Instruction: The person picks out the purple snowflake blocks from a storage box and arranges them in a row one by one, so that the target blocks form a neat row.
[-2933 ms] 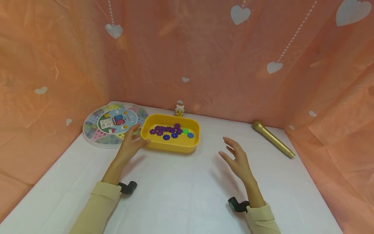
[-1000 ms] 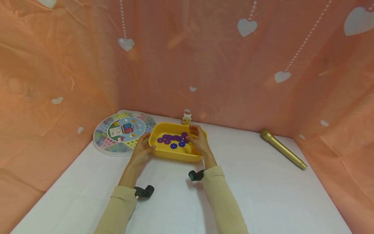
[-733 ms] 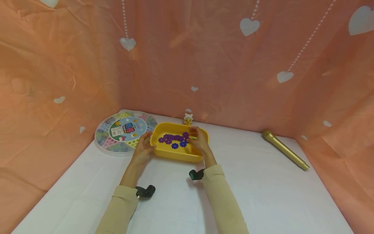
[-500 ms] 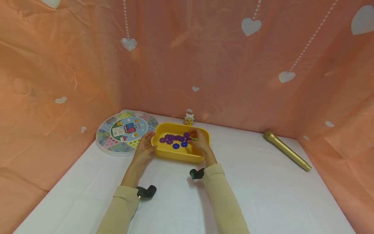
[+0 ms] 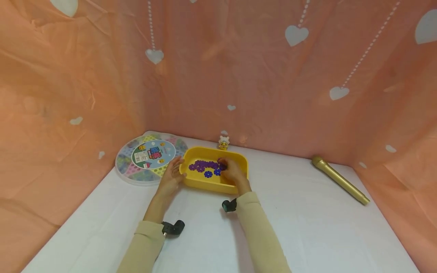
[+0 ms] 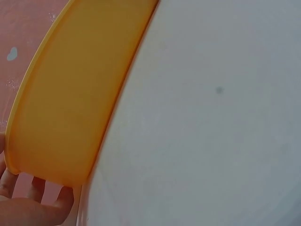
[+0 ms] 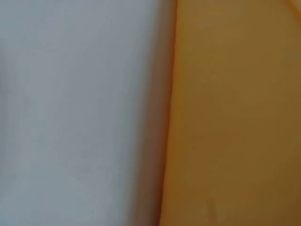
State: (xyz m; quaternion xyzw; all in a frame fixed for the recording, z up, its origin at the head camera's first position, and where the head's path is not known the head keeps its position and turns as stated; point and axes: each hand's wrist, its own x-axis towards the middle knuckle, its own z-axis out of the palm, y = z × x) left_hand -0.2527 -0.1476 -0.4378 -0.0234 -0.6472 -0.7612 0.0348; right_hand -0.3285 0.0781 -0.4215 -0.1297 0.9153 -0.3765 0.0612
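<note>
A yellow rectangular tub (image 5: 205, 185) holds flower-shaped plastic discs, several purple ones (image 5: 201, 164) and a blue disc (image 5: 208, 174) among them. My left hand (image 5: 170, 180) grips the tub's left end, thumb at the near rim. The left wrist view shows those fingers (image 6: 63, 205) against the tub's end wall (image 6: 70, 99). Inside the right part of the tub, my right hand (image 5: 233, 172) points its curled fingers down at the discs. Its fingertips overlap a dark purple disc; I cannot tell whether they pinch it. The right wrist view has only tub wall (image 7: 235, 113) and tablecloth.
A round, clear-covered board game box (image 5: 129, 172) lies just left of the tub. Behind the tub stands a small white-and-yellow figurine (image 5: 224, 142). A gold microphone (image 5: 341, 181) lies at the far right. Peach cloth with hearts (image 5: 259, 83) encloses the white table.
My right hand has come left from over the table into the tub, and its fingers have since dipped lower among the discs. The left hand stays at the tub's left end.
</note>
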